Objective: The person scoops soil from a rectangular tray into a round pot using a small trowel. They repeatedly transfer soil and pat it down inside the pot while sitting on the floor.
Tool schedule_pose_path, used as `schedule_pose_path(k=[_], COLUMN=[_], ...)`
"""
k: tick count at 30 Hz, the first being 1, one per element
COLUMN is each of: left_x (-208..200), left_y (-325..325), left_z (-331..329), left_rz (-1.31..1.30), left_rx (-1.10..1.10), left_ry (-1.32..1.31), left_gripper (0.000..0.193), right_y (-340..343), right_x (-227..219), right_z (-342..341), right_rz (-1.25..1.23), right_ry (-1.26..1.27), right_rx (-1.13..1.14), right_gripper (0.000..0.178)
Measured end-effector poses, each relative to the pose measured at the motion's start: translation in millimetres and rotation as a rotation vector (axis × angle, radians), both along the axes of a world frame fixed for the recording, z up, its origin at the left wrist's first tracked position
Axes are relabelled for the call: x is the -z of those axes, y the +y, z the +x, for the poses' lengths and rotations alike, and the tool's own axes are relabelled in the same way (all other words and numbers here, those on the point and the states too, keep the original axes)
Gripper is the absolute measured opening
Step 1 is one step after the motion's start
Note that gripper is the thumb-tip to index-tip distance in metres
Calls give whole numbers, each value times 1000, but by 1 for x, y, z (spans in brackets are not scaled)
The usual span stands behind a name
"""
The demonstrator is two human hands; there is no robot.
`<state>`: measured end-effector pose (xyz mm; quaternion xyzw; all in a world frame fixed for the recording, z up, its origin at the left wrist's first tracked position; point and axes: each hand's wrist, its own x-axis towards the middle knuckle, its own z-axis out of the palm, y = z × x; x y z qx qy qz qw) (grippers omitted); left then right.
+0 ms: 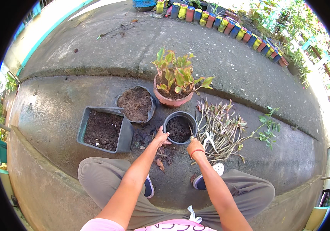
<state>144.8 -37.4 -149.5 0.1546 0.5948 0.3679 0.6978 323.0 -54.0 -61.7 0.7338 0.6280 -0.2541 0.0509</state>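
Note:
A round dark grey plant pot [180, 113] with dark soil [178, 130] inside stands on the concrete between my hands. My left hand [161, 138] grips the pot's left side, with its fingers against the wall near the rim. At the right rim my right hand [195, 145], with a red band at the wrist, is closed around a thin stick-like thing [190, 130]. Its upper part points into the pot over the soil, and my fist hides the rest, so I cannot tell its exact kind. A heap of cut plant stems [222, 131] lies right of the pot.
Left stand a square grey pot [125, 134] of soil and a soil-filled black bag [151, 111]. Beyond is a pink pot [170, 102] with a red-green leafy plant [178, 73]. A raised concrete ledge [95, 72] runs behind; painted edging [220, 24] lines the far garden bed.

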Motion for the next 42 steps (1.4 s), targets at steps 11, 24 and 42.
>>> schedule_pose_path(k=[11, 24, 42], left_x=[9, 10, 26], left_y=[-3, -1, -2], left_z=[0, 1, 1], left_rz=[2, -8, 53], left_rx=[-23, -39, -50], left_ry=[-51, -96, -104], left_gripper=[61, 61, 63], right_y=[24, 73, 14], right_x=[-12, -8, -16], right_z=[74, 34, 33], right_rz=[214, 97, 29], right_ry=[153, -149, -141], right_rx=[-588, -640, -293], right_gripper=[30, 29, 33])
